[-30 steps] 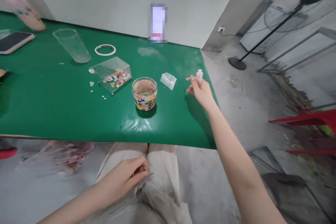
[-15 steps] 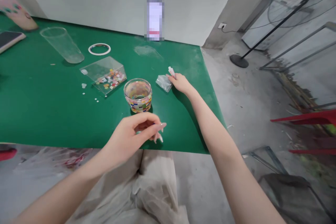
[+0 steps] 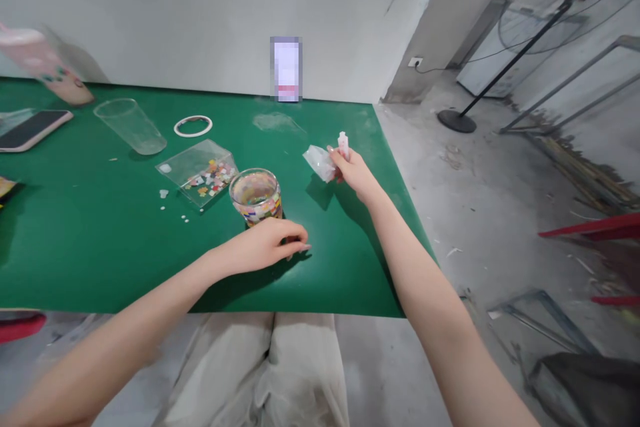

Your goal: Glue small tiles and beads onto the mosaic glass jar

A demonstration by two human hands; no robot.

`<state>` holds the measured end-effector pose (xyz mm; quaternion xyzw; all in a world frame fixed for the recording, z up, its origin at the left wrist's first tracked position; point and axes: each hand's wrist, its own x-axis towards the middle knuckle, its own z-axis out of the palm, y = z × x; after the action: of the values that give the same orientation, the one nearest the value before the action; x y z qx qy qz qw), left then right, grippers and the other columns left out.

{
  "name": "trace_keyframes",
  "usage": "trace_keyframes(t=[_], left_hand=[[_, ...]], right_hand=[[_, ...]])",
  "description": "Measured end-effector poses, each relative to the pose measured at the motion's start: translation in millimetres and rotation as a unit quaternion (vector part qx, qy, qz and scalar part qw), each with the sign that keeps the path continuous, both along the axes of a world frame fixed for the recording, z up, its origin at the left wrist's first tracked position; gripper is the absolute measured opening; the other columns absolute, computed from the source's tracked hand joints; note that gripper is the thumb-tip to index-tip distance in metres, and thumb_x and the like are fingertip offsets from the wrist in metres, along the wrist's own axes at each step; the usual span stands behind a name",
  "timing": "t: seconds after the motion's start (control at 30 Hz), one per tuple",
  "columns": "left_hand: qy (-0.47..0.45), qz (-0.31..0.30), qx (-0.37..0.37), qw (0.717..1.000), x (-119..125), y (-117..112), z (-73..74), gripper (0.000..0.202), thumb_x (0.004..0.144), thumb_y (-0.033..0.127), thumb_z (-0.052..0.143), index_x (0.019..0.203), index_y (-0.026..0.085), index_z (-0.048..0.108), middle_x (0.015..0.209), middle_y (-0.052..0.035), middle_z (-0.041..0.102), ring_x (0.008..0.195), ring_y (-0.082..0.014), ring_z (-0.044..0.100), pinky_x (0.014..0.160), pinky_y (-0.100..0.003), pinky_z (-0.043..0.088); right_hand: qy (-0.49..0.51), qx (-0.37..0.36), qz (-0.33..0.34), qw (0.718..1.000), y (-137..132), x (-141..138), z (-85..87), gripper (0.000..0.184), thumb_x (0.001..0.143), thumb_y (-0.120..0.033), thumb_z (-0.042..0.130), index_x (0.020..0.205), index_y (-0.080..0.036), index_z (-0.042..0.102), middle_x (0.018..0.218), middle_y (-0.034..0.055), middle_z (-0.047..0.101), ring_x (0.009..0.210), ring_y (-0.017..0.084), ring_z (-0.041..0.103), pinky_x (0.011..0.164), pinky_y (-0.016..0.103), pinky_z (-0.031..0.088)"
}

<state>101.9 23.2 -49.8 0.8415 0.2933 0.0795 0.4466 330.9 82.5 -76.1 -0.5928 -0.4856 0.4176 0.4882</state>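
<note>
My right hand (image 3: pixel 350 170) is closed around a small white tube (image 3: pixel 343 144) and also grips a crumpled clear plastic bag (image 3: pixel 318 161), lifted just above the green table (image 3: pixel 100 240). My left hand (image 3: pixel 270 245) rests on the table in front of a glass jar (image 3: pixel 256 197) covered in coloured mosaic tiles, fingers curled and pressed to the surface. I cannot see anything in it. A tilted clear box (image 3: pixel 197 172) with several loose coloured tiles lies left of the jar.
A clear plastic cup (image 3: pixel 130 125) lies on its side, with a white ring (image 3: pixel 193 125) beside it. A phone (image 3: pixel 31 129) lies at the far left. A standing fan (image 3: pixel 520 47) and red furniture (image 3: pixel 595 230) are off to the right on the concrete floor.
My left hand came up from my lap onto the table in front of the jar. My right hand moved left to the plastic bag, took hold of it and lifted it, tube still held.
</note>
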Motion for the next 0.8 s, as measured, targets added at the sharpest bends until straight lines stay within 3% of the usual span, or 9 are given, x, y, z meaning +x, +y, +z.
trace_keyframes(t=[0.2,0.3,0.4,0.47,0.6,0.8], left_hand=[[-0.089,0.191,-0.006,0.978,19,33,-1.5,0.024,0.085,0.04,0.057,0.077,0.018,0.059,0.055,0.003,0.06,0.05,-0.0115,0.055,0.05,-0.021,0.04],[-0.128,0.243,-0.01,0.961,31,33,10.4,0.025,0.089,0.04,0.053,0.084,0.017,0.061,0.056,0.002,0.062,0.046,-0.0105,0.054,0.045,-0.02,0.041],[-0.205,0.289,-0.026,0.935,37,25,20.1,0.026,0.089,0.037,0.053,0.093,0.015,0.066,0.066,-0.0026,0.07,0.057,-0.0119,0.062,0.05,-0.02,0.047],[-0.245,0.301,-0.058,0.92,36,21,21.5,0.025,0.087,0.035,0.058,0.098,0.014,0.068,0.072,-0.0044,0.074,0.065,-0.0138,0.067,0.054,-0.02,0.051],[-0.239,0.284,-0.131,0.919,29,16,18.2,0.024,0.084,0.031,0.066,0.102,0.016,0.071,0.083,-0.0047,0.078,0.078,-0.0156,0.073,0.065,-0.02,0.056],[-0.241,0.286,-0.155,0.914,23,15,22.1,0.018,0.08,0.025,0.07,0.096,0.019,0.073,0.086,-0.002,0.079,0.079,-0.0157,0.074,0.072,-0.021,0.059]], right_hand=[[0.111,-0.025,-0.01,0.993,-8,-8,13.1,0.017,0.091,-0.028,0.058,0.077,-0.018,0.058,0.065,-0.001,0.063,0.051,0.01,0.064,0.04,0.017,0.045],[0.152,-0.035,-0.008,0.988,-12,-11,17.4,0.018,0.091,-0.024,0.057,0.076,-0.016,0.06,0.069,0.0018,0.067,0.058,0.011,0.068,0.047,0.018,0.053],[0.183,-0.04,-0.011,0.982,-16,-14,22.9,0.016,0.092,-0.022,0.056,0.078,-0.016,0.061,0.073,0.003,0.071,0.06,0.012,0.07,0.053,0.019,0.056],[0.197,-0.045,-0.009,0.979,-18,-17,27.2,0.017,0.092,-0.022,0.055,0.079,-0.015,0.062,0.074,0.005,0.072,0.061,0.013,0.071,0.056,0.02,0.058],[0.213,-0.052,-0.003,0.976,-24,-24,35.1,0.017,0.093,-0.025,0.055,0.083,-0.014,0.065,0.075,0.0068,0.074,0.066,0.015,0.073,0.065,0.023,0.06],[0.262,-0.023,0.003,0.965,-35,-38,41.6,0.018,0.084,-0.034,0.066,0.085,-0.016,0.067,0.081,0.0031,0.075,0.074,0.013,0.072,0.074,0.024,0.059]])
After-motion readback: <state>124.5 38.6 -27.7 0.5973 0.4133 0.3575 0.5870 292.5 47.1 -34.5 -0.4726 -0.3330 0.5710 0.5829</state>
